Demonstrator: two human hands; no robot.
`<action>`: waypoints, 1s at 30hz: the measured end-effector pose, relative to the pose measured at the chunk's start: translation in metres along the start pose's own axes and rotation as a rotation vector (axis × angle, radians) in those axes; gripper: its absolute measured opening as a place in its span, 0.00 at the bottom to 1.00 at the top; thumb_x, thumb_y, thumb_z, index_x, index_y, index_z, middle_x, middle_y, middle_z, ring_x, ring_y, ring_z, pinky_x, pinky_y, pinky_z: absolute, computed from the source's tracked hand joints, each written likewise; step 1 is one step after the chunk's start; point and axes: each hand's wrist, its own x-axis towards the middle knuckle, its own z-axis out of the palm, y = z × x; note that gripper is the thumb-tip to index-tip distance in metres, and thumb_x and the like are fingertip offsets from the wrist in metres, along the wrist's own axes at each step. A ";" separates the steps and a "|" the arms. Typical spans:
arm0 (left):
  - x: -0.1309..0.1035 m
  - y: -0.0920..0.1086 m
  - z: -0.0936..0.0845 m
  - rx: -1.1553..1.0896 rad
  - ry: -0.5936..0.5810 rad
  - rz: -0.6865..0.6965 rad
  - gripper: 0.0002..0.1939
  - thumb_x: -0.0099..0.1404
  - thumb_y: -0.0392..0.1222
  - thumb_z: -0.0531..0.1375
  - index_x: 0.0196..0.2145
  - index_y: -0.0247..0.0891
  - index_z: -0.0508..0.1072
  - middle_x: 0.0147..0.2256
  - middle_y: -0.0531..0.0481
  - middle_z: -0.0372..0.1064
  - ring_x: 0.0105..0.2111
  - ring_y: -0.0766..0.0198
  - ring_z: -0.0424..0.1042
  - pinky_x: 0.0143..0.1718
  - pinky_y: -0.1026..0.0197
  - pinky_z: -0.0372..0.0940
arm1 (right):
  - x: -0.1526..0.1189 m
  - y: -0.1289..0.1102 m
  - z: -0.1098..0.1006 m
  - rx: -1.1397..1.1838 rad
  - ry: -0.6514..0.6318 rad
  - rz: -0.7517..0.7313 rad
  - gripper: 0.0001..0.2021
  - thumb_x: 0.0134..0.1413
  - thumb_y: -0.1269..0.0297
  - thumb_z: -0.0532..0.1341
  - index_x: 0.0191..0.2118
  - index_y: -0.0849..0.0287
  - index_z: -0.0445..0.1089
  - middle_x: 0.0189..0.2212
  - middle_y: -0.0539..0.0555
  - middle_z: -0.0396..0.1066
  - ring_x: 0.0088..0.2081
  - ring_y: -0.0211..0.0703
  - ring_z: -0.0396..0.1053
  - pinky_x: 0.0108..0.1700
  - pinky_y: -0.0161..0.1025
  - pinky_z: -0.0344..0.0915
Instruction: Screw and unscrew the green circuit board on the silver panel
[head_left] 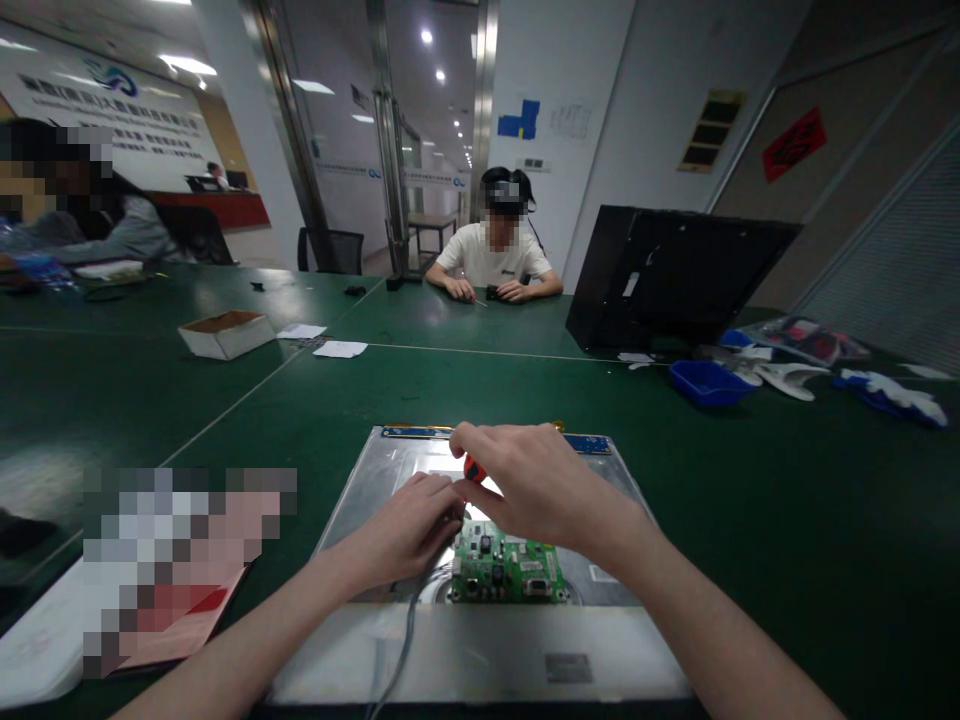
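Observation:
In front of me lies a flat metal display panel [487, 650] with a green circuit board [506, 570] on it. My right hand [525, 490] is closed round the red and black handle of a screwdriver [473, 468], held above the board's upper left corner. Beside it, my left hand [412, 530] rests low over the panel with its fingers curled together at the board's left edge; what they pinch, if anything, is hidden. A grey cable [407, 640] runs from under the left hand to the panel's near edge. The screwdriver's tip does not show clearly.
Left of the panel lie a white and pink pouch or papers [187, 620], partly blurred out. Farther off are a small open box [227, 335], paper slips [340, 349], a blue tray [709, 383], a black monitor housing [675, 280] and gloves [892, 395]. A co-worker [495, 250] sits opposite.

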 end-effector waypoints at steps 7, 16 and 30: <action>-0.002 -0.002 0.002 0.003 -0.002 -0.006 0.05 0.66 0.34 0.53 0.39 0.39 0.66 0.40 0.45 0.68 0.40 0.55 0.66 0.41 0.52 0.61 | -0.001 -0.001 -0.002 0.019 0.014 -0.015 0.07 0.55 0.67 0.55 0.41 0.59 0.62 0.32 0.51 0.72 0.29 0.37 0.64 0.26 0.36 0.45; 0.000 0.001 0.000 -0.019 -0.005 0.001 0.08 0.64 0.32 0.53 0.40 0.40 0.66 0.40 0.46 0.67 0.40 0.55 0.65 0.43 0.52 0.61 | -0.001 -0.003 -0.002 0.038 -0.025 -0.038 0.10 0.53 0.69 0.56 0.42 0.59 0.62 0.33 0.52 0.72 0.29 0.38 0.63 0.27 0.36 0.47; -0.001 -0.001 0.002 0.007 -0.011 -0.017 0.06 0.65 0.33 0.53 0.39 0.39 0.65 0.39 0.46 0.67 0.38 0.56 0.65 0.41 0.53 0.61 | 0.001 -0.002 0.003 -0.002 0.026 -0.012 0.07 0.56 0.66 0.56 0.40 0.58 0.61 0.33 0.52 0.72 0.29 0.39 0.65 0.27 0.36 0.46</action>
